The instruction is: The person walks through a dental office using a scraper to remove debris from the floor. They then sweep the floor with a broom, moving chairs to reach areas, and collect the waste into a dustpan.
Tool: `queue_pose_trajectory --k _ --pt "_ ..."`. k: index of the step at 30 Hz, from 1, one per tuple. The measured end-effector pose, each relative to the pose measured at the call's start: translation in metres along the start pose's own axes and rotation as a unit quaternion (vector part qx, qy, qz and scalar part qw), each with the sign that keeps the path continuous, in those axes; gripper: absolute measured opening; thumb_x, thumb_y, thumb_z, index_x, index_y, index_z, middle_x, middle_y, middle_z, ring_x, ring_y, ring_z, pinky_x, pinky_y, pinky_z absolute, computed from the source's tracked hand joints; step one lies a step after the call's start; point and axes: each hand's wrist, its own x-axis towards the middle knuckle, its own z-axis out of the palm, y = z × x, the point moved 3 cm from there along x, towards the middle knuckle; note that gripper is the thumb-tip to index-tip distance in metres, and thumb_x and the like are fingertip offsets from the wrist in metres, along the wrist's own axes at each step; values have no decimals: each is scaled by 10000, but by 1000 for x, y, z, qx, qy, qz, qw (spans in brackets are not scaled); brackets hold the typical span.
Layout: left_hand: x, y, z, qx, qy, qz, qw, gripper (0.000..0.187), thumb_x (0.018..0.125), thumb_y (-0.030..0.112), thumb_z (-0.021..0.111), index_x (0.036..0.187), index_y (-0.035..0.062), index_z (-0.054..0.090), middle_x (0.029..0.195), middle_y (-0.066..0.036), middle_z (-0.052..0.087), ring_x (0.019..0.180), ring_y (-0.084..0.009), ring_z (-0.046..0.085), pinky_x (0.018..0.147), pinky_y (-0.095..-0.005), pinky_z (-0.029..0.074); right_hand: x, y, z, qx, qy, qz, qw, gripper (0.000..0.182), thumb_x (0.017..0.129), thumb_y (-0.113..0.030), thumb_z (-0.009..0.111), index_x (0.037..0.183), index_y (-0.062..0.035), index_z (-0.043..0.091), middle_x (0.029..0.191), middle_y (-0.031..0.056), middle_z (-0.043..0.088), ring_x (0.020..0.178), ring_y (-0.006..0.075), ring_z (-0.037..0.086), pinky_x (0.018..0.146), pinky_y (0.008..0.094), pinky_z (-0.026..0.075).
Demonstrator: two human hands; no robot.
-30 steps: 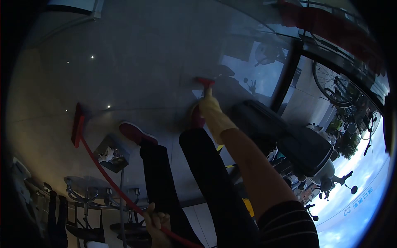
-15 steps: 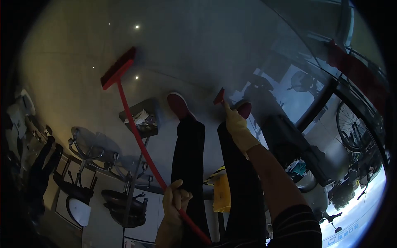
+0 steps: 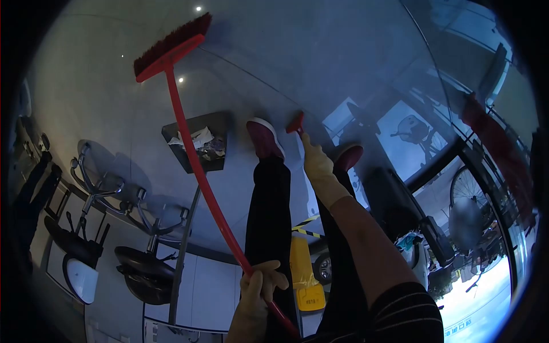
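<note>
My left hand (image 3: pixel 257 288), in a pale yellow glove, is wrapped round the red handle of a broom (image 3: pixel 197 166). The broom's wide head, with dark red bristles, is raised at the upper left, above the dustpan. My right hand (image 3: pixel 315 163), also gloved, is closed on a small red scraper-like tool (image 3: pixel 295 123), its head pointing up and away from me. A dark dustpan (image 3: pixel 223 160) holding crumpled paper and scraps lies left of my feet, with the broom handle crossing over it.
Swivel chairs (image 3: pixel 86 277) stand at the left, near a person's legs (image 3: pixel 37 188). A yellow object (image 3: pixel 300 263) shows between my legs. At the right are a dark-framed glass opening, a bicycle (image 3: pixel 469 186) and a dark bin-like object (image 3: pixel 394 194). My shoes (image 3: pixel 266 139) rest on the grey floor.
The broom head appears larger and higher in view. My right hand and its tool have shifted slightly left and up. The view has turned, moving the chairs left and the shoes right.
</note>
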Motion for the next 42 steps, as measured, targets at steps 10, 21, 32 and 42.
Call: queue_pose_trajectory --k 10,21,32,42 --pt "5 22 7 -81 76 -38 993 401 1057 178 375 1247 -91 605 556 -45 548 672 -174 644 759 -356 528 140 -166 -189 111 183 -51 975 551 985 -228 450 1516 -206 307 1086 271 649 977 500 644 860 576 520" --pt "25 22 12 -120 95 -61 986 405 1057 239 435 1244 -73 614 548 -19 524 741 -181 674 771 -327 515 123 -77 -257 187 120 86 971 433 991 -167 442 1422 -138 419 1040 243 684 1054 376 675 817 445 563" --pt "17 42 46 -122 113 -70 984 404 1064 267 448 1237 -57 618 550 -2 517 760 -176 682 783 -300 505 101 7 -167 181 -50 143 972 570 944 -207 422 1510 -223 352 1111 294 669 935 414 711 866 512 550" --pt "16 -8 57 -83 78 65 991 376 1066 254 478 1227 -56 617 590 7 530 790 -166 686 796 -311 521 -265 62 -193 486 -128 172 847 405 842 -349 742 1149 -92 687 863 43 646 687 145 590 618 294 463"
